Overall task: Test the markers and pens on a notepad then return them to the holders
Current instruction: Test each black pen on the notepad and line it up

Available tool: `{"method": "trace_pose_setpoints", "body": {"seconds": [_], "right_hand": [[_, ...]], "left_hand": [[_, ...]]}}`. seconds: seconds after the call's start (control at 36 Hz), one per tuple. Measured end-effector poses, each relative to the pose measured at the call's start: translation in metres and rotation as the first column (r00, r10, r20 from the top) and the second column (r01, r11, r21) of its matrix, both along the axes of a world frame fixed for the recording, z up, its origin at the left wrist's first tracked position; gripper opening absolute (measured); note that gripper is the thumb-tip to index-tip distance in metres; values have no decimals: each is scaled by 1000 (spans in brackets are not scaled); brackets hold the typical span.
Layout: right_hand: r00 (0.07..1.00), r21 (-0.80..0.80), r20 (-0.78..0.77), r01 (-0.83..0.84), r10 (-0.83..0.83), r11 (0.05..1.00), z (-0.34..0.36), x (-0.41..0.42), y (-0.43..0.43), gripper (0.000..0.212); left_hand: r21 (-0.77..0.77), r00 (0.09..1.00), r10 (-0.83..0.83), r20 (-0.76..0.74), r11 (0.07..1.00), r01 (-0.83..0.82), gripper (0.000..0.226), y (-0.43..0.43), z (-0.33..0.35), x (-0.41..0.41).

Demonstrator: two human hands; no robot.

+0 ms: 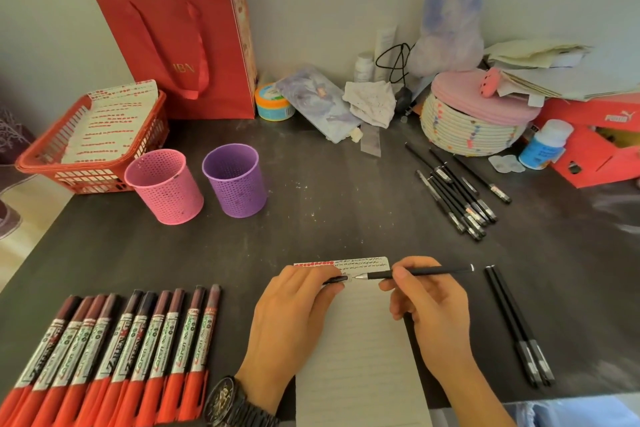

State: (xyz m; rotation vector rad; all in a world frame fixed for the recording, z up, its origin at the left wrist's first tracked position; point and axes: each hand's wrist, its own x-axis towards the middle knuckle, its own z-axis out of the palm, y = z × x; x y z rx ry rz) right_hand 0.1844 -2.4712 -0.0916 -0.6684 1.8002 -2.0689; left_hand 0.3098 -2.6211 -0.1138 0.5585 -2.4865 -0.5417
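Over the white lined notepad (360, 357) the right hand (429, 308) pinches a slim black pen (422, 273), its tip just beside the black cap (335, 279) gripped by the left hand (294, 308), with red-bodied markers (114, 357) left, two black pens (516, 326) right, and the pink perforated holder (164, 187) and purple perforated holder (235, 180) well behind.

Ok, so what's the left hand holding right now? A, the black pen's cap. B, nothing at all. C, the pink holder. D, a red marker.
A: the left hand pinches a small black cap just off the bare tip of the pen, which the right hand holds over the notepad.
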Motion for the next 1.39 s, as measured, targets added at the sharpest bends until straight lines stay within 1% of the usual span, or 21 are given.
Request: {"method": "trace_pose_setpoints", "body": {"seconds": [0.14,0.31,0.47,0.56,0.69,0.81,0.92,1.0,1.08,1.17,1.22,1.25,1.31,1.33,1.39], "right_hand": [[1000,1,-2,-3,3,1000,-1,1,0,8],[999,43,-26,-22,23,999,-1,2,-1,9],[992,140,-78,-83,95,987,1,5,-2,12],[987,182,-97,-110,129,977,1,5,-2,14],[981,213,-100,-142,166,967,2,2,-1,11],[973,234,-101,-179,207,956,3,3,-3,10],[965,251,-100,-211,242,945,5,4,-4,11],[960,287,-101,-223,261,932,5,5,-5,16],[964,332,-113,-191,240,924,1,8,-6,21],[982,303,-101,-125,162,945,3,9,-4,15],[993,233,-3,-117,121,965,9,7,1,4],[993,202,60,-115,105,973,12,5,7,5],[983,175,165,-107,78,979,18,-3,24,17],[979,193,192,-102,65,976,23,-9,35,19],[982,293,184,-99,45,951,32,-25,59,18]], "left_hand": [[-27,1000,-25,-18,999,24,21,-1,-1,1],[-59,997,-45,-60,997,42,21,0,-1,1],[-109,985,-90,-144,991,75,22,2,-4,0],[-136,979,-129,-157,985,108,22,3,-5,0],[-88,979,-145,-141,987,134,24,2,-4,1],[-82,977,-161,-142,985,151,22,0,-5,3],[-111,968,-178,-175,981,160,22,0,-7,3],[-94,961,-192,-197,980,176,23,0,-7,3],[-92,974,-172,-145,983,160,28,1,-7,1],[-35,999,-47,-18,998,47,39,2,-5,-2],[6,999,25,47,1000,-26,43,1,-5,-2],[19,996,45,72,999,-46,42,1,-5,-2],[44,991,60,120,997,-66,41,-1,-6,-1],[55,989,61,136,996,-69,40,-2,-6,-1],[72,987,51,151,995,-63,36,-4,-7,0]]}}
